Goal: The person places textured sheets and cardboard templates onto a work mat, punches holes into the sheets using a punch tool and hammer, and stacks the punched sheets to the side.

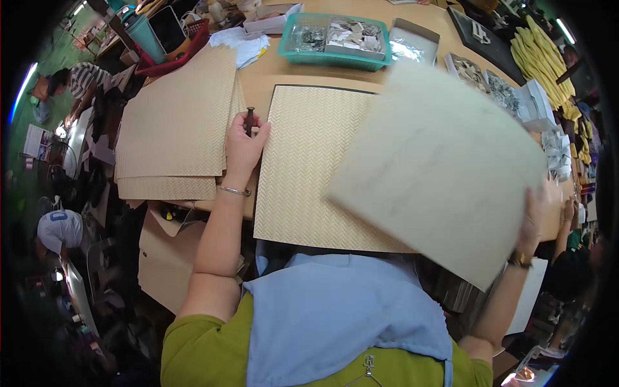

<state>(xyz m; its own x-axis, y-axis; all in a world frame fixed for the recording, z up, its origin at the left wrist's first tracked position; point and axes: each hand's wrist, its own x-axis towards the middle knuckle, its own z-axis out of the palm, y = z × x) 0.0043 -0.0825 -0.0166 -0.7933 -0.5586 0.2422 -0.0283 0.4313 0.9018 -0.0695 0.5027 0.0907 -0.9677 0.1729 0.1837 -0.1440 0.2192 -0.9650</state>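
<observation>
My left hand (245, 140) is closed around a short dark tool with a flared top (250, 121), upright in the fist; its lower end is hidden. That hand rests at the left edge of a cream sheet with a herringbone weave (303, 168), which lies on the table with a dark border along its edges. My right hand (530, 222) grips the right edge of a large pale sheet (438, 168) with faint grey smudges. This sheet is tilted over the right part of the woven one, covers it there, and is blurred by motion.
A stack of woven sheets (174, 122) lies left. Behind stand a teal basket (334, 63) of small metal parts, a white box (412, 42) and a red basket (145, 68). Open boxes of small parts (469, 71) and yellow strips (538, 61) are at right. Other people sit on both sides.
</observation>
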